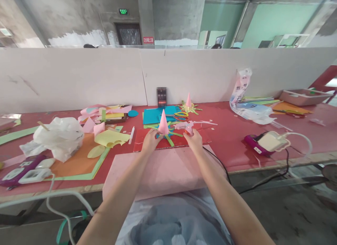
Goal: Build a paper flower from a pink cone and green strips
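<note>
In the head view, a pink paper cone stands upright on a base of green and blue paper strips fanned out like rays. My left hand is closed at the left side of the cone's base, its fingertips partly hidden. At the right, my right hand has its fingers wrapped on the handle of a pink glue gun. The gun's nozzle points left at the cone's base, and a clear glue stick juts from its back. Beneath lies a red board.
Behind the cone are blue paper sheets, yellow-handled scissors and a second pink cone. Paper scraps and a crumpled white plastic bag lie left. A purple power strip with a cable sits right.
</note>
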Available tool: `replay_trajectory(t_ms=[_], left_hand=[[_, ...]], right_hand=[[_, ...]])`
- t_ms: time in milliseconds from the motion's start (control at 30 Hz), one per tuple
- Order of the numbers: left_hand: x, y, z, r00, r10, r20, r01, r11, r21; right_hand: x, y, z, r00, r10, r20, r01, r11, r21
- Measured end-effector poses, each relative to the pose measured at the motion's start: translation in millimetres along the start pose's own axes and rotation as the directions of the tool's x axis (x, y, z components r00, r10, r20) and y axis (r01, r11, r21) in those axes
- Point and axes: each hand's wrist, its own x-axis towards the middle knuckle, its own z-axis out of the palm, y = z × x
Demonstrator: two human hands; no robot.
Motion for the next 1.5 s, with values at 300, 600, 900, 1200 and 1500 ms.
replay_trajectory(t_ms=[300, 600, 900, 1200, 1500], left_hand=[[-2, 11, 5.7, 0.996, -0.012, 0.09, -0.001, 0.99, 0.141], [4, -7, 6.4, 0.989, -0.125, -0.084, 0.11, 0.98, -0.168], [7, -14, 0.4, 0.966, -0.238, -0.1, 0.2, 0.934, -0.296], [6, -11, 3.2, 0.943, -0.33, -0.041, 0.258, 0.805, -0.533], [4, 0, -12.8, 0.952, -0.232, -0.199, 0.108, 0.864, -0.493]], right_hand=[[0, 2, 1, 1.0, -0.002, -0.004, 0.002, 1.0, -0.002], [1, 2, 2, 1.0, -0.009, -0.004, 0.009, 1.0, 0.003], [3, 6, 4, 1.0, -0.013, 0.001, 0.013, 1.0, 0.02], [1, 4, 3, 1.0, -0.017, -0.016, 0.018, 1.0, 0.006], [3, 9, 6, 1.0, -0.027, -0.012, 0.027, 0.999, 0.025]])
